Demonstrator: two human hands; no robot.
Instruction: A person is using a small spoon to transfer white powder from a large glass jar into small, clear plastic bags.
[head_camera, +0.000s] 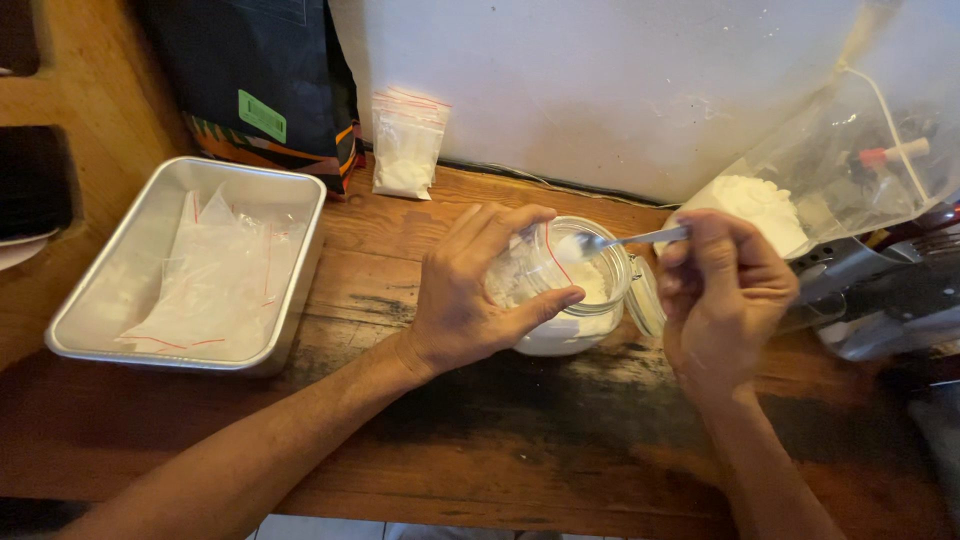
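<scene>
My left hand (470, 290) holds a small clear zip bag (522, 268) with a red seal line, open over a glass jar (580, 325) of white powder on the wooden table. A metal spoon (620, 240) is gripped in my right hand (722, 295), its bowl carrying white powder at the bag's mouth. The jar's hinged lid (645, 298) hangs open to the right.
A metal tray (290, 300) holding several empty clear zip bags sits at the left. A filled small bag of powder (405, 150) leans on the white wall. A large plastic bag of white powder (770, 205) and metal gear lie at the right. A dark printed bag (260, 80) stands behind.
</scene>
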